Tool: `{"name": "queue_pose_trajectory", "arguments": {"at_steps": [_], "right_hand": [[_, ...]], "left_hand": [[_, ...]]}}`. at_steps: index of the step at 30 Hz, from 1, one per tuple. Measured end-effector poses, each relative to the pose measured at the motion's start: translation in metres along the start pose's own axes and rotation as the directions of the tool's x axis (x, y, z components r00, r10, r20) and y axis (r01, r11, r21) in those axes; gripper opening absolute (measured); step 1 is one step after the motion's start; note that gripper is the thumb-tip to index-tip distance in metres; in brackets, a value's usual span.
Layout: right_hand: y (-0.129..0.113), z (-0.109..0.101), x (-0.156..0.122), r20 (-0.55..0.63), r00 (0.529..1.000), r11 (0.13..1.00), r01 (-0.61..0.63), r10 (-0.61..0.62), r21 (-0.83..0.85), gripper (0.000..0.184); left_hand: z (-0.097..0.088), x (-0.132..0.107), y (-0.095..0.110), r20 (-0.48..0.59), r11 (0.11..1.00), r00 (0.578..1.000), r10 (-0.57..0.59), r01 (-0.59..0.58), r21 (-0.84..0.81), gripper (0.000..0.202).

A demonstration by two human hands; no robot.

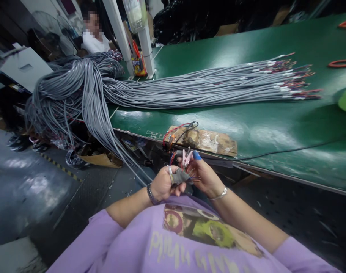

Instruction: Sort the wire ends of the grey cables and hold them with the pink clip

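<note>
My left hand [165,184] is closed round the end of a grey cable [180,176], close to my chest. Thin coloured wires [194,178] stick out of that cable end toward my right hand [205,175]. My right hand pinches a small pink clip [186,157] above the wires; its index fingertip wears a blue cover [197,155]. Red and black leads [175,132] run from the clip area up to a taped cardboard pad [207,140] at the near edge of the green table [275,125].
A thick bundle of grey cables [190,89] lies across the green table, its stripped coloured ends [292,81] at the right, and hangs off the left edge to the floor. A person in white [93,38] sits at the far left. White posts [146,45] stand behind.
</note>
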State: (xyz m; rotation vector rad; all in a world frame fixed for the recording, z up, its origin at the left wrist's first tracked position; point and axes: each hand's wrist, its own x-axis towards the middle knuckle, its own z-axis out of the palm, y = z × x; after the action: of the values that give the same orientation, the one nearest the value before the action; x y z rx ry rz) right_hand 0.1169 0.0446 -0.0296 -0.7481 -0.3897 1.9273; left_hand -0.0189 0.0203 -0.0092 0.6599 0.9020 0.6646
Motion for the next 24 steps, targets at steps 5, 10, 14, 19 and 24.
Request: {"name": "queue_pose_trajectory", "arguments": {"at_steps": [5, 10, 14, 19, 24], "right_hand": [[0.002, -0.002, 0.006, -0.026, 0.999, 0.999, -0.035, 0.036, 0.039, 0.026], [0.003, -0.005, 0.007, -0.023, 0.999, 0.998, -0.026, 0.027, 0.049, 0.021], [0.005, -0.004, 0.007, 0.001, 0.999, 0.997, -0.045, 0.045, 0.064, 0.025], [0.003, -0.002, 0.005, 0.048, 0.998, 0.994, -0.056, 0.051, 0.096, 0.035], [-0.002, -0.002, 0.001, 0.059, 0.997, 0.998, -0.049, 0.047, 0.041, 0.030]], "left_hand": [[0.000, 0.002, -0.001, -0.005, 1.000, 1.000, -0.015, 0.015, 0.000, 0.055], [0.001, 0.004, -0.002, -0.008, 1.000, 1.000, -0.028, 0.028, 0.012, 0.056], [0.002, 0.004, -0.002, -0.014, 0.999, 0.999, -0.035, 0.035, 0.023, 0.057], [0.003, -0.003, 0.001, -0.027, 0.999, 1.000, -0.011, 0.012, 0.035, 0.058], [0.007, -0.012, -0.001, -0.040, 0.998, 0.999, 0.016, -0.014, 0.068, 0.057]]}}
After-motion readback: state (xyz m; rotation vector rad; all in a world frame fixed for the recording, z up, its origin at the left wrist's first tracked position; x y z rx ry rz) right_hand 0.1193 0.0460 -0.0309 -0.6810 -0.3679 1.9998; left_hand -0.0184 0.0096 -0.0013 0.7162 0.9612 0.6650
